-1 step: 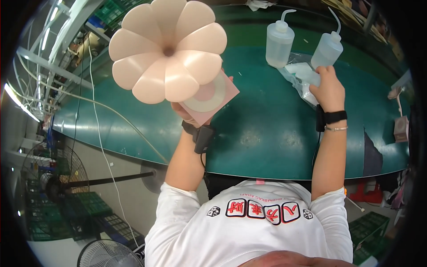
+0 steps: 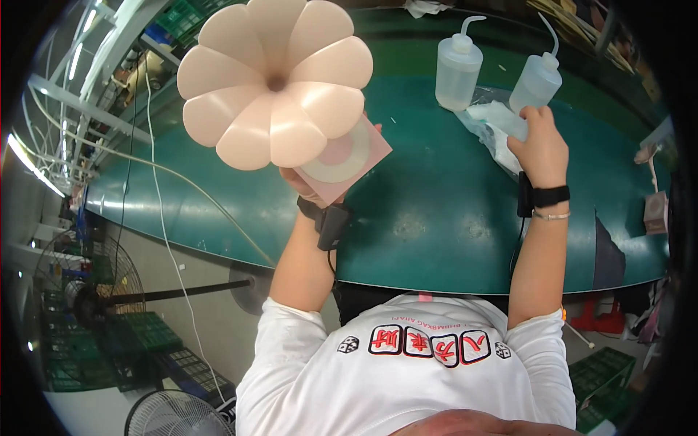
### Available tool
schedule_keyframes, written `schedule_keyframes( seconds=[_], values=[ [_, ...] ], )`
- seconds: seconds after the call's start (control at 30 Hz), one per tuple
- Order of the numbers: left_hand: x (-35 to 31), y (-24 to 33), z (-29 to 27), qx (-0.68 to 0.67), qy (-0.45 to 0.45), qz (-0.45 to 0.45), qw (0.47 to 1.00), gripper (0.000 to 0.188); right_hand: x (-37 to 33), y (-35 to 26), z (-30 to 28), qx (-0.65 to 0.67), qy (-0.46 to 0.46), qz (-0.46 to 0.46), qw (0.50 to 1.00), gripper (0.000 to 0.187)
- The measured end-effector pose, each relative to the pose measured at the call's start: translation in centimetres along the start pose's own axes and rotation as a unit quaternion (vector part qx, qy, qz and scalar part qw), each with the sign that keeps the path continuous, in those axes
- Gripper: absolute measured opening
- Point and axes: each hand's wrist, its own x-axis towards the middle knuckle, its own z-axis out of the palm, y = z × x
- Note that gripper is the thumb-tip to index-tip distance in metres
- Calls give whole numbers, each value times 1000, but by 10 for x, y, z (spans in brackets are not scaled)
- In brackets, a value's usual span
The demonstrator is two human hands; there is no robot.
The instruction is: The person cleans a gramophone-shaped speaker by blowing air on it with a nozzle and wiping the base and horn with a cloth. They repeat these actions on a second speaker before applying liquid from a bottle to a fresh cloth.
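The left hand (image 2: pixel 309 185) is raised off the green table (image 2: pixel 436 218), forearm rising steeply from the lower middle of the view with the elbow bent near the white shirt (image 2: pixel 407 378). Its fingers are closed around the underside of a pink square base (image 2: pixel 345 156) that carries a pale ring on its face; from that base spreads a large peach-coloured flower-shaped piece (image 2: pixel 273 83) with rounded petals and a dark hollow at its centre. The flower is held up close to the camera and hides most of the hand, so only the heel of the palm and the wrist show. A black strap with a small black device (image 2: pixel 331 221) sits on that wrist.

The right arm reaches straight forward over the table, forearm nearly vertical in the view, a black band (image 2: pixel 545 196) and a thin bracelet (image 2: pixel 549 215) at the wrist. The right hand (image 2: pixel 542 145) is curled, fingers gripping a crumpled clear plastic bag (image 2: pixel 494 123) that lies on the table. The knuckles sit just beside the lower edge of 1 of 2 translucent squeeze bottles: the right bottle (image 2: pixel 536 83) and the left bottle (image 2: pixel 456 69), both upright with thin bent spouts.

A floor fan (image 2: pixel 171 414) stands at the lower left, beside green crates (image 2: pixel 149 330).
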Motion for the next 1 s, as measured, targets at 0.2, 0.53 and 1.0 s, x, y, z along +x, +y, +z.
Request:
schedule_keyframes(
  seconds=[0.2,0.53,1.0],
  values=[
    [5,2,-2,2,-25,-20,999,101,-31,-62,-4,78,136,-136,978,41],
    [5,8,-5,10,-16,17,1000,106,-65,-97,20,117,-193,-259,939,39],
    [-4,-7,-9,70,62,67,993,106,-59,-122,3,339,65,-207,915,47]
  ],
)
